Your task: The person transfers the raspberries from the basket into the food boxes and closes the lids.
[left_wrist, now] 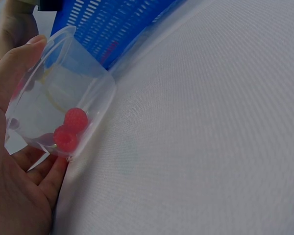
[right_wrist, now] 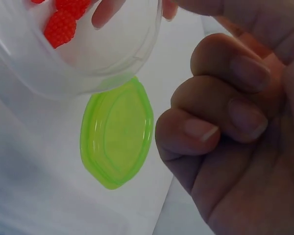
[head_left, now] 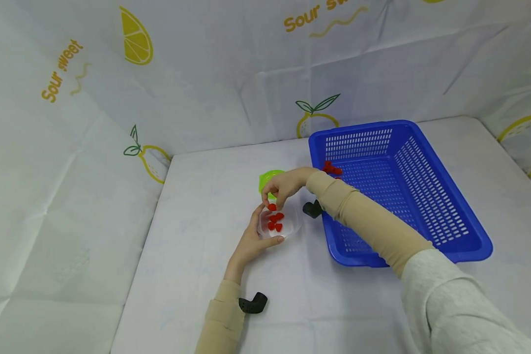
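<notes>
My left hand point(head_left: 250, 243) grips a clear plastic container point(left_wrist: 88, 63), thumb on one side and fingers on the other. Several red raspberries point(head_left: 278, 226) lie inside; two of these raspberries point(left_wrist: 76, 120) show through its wall in the left wrist view. From above, my right hand point(head_left: 286, 185) reaches over the far rim and pinches a raspberry point(head_left: 272, 207) between thumb and index finger. Its other fingers point(right_wrist: 186, 132) are curled in, as the right wrist view shows. Just beyond the container, a bright green lid point(right_wrist: 120, 137) lies on the table, partly hidden by my right hand in the head view.
To the right stands a large blue basket point(head_left: 400, 184) with slotted walls, crossed by my right forearm. More raspberries point(head_left: 332, 169) lie in its far left corner. White cloth covers the table point(head_left: 194, 211), and a lemon-printed white curtain point(head_left: 212, 83) hangs behind.
</notes>
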The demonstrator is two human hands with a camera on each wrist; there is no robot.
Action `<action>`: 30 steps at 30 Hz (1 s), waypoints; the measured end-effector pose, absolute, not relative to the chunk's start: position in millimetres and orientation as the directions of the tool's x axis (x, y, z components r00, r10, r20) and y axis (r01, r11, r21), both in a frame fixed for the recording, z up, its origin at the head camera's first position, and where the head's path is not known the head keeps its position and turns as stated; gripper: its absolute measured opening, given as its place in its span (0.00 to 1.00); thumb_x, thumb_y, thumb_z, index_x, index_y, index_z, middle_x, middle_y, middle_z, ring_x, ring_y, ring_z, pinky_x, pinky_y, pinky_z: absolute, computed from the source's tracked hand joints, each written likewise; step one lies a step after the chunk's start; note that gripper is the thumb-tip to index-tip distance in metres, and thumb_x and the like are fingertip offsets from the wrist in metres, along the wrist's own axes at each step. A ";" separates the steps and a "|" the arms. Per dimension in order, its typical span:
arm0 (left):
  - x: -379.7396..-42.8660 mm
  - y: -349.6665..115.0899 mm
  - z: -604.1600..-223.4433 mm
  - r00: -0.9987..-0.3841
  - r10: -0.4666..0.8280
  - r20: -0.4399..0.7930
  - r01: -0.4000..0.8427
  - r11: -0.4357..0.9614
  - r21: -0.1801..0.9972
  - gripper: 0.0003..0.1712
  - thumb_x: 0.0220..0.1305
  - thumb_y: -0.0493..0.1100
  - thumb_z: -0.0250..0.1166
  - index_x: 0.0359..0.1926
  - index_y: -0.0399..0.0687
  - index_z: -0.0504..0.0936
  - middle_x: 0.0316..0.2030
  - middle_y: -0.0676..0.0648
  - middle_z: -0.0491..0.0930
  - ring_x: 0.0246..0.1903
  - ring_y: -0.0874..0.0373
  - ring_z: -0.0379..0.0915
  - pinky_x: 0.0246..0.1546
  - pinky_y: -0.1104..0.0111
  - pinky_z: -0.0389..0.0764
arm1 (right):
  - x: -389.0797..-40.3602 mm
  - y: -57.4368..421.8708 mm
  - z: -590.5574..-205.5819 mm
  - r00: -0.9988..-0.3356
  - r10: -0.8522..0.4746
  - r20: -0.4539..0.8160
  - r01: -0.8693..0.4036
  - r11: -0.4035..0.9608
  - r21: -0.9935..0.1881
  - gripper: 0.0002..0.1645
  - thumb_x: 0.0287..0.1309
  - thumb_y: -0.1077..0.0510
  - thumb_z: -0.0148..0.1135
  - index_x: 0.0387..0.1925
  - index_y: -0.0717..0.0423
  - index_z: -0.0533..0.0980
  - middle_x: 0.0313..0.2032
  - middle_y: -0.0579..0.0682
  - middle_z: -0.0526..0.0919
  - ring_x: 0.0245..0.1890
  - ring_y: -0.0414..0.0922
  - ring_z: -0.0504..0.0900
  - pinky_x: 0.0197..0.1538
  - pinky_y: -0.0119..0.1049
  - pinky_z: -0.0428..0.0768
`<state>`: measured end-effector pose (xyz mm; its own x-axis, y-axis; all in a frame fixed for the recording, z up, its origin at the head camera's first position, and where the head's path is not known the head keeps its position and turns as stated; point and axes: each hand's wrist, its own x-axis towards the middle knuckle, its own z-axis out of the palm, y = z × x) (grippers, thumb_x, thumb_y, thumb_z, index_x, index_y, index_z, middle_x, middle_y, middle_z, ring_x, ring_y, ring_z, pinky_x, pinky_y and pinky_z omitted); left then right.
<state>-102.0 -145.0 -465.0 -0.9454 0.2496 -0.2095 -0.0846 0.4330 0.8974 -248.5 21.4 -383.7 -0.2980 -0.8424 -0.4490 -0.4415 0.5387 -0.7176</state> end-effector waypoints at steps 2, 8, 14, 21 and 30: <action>-104.9 -146.9 -475.8 -0.948 0.244 -0.203 -0.081 0.431 0.899 0.55 0.49 0.52 0.72 0.70 0.74 0.45 0.72 0.54 0.48 0.73 0.52 0.42 0.68 0.43 0.51 | -249.3 19.8 -386.3 -0.300 -0.830 -0.469 -0.443 0.557 -0.702 0.16 0.47 0.62 0.65 0.41 0.50 0.77 0.17 0.43 0.63 0.19 0.40 0.63 0.24 0.26 0.63; -108.0 -149.2 -490.2 -0.958 0.235 -0.166 -0.054 0.420 0.906 0.54 0.46 0.58 0.73 0.66 0.87 0.45 0.71 0.59 0.50 0.72 0.53 0.42 0.67 0.42 0.53 | -249.2 16.5 -389.6 -0.324 -0.798 -0.508 -0.472 0.601 -0.645 0.17 0.46 0.63 0.65 0.41 0.49 0.77 0.20 0.45 0.63 0.23 0.41 0.63 0.25 0.26 0.63; -107.9 -148.7 -489.5 -0.960 0.236 -0.151 -0.042 0.412 0.910 0.54 0.44 0.60 0.73 0.65 0.88 0.46 0.71 0.59 0.50 0.72 0.53 0.43 0.67 0.41 0.53 | -246.2 14.2 -390.3 -0.332 -0.783 -0.526 -0.525 0.617 -0.587 0.16 0.46 0.65 0.66 0.40 0.49 0.78 0.20 0.44 0.64 0.22 0.40 0.63 0.24 0.26 0.63; -107.5 -148.0 -489.1 -0.959 0.225 -0.172 -0.063 0.425 0.903 0.53 0.46 0.57 0.72 0.66 0.86 0.46 0.71 0.60 0.50 0.72 0.54 0.43 0.68 0.42 0.52 | -245.0 13.5 -395.5 -0.336 -0.772 -0.540 -0.555 0.626 -0.549 0.15 0.46 0.65 0.66 0.38 0.48 0.78 0.15 0.43 0.61 0.17 0.38 0.61 0.22 0.25 0.61; -107.2 -147.8 -486.4 -0.959 0.221 -0.175 -0.059 0.450 0.891 0.54 0.45 0.60 0.72 0.65 0.89 0.45 0.71 0.58 0.52 0.72 0.52 0.45 0.67 0.42 0.54 | -245.8 12.5 -395.9 -0.337 -0.765 -0.549 -0.542 0.634 -0.551 0.16 0.46 0.64 0.66 0.39 0.49 0.78 0.14 0.43 0.60 0.16 0.38 0.60 0.22 0.26 0.61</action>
<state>-107.2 -147.8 -486.4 -0.9593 0.2214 -0.1752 -0.0589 0.4499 0.8911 -245.8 12.5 -395.9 -0.3367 -0.7651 -0.5488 -0.5425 0.6340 -0.5511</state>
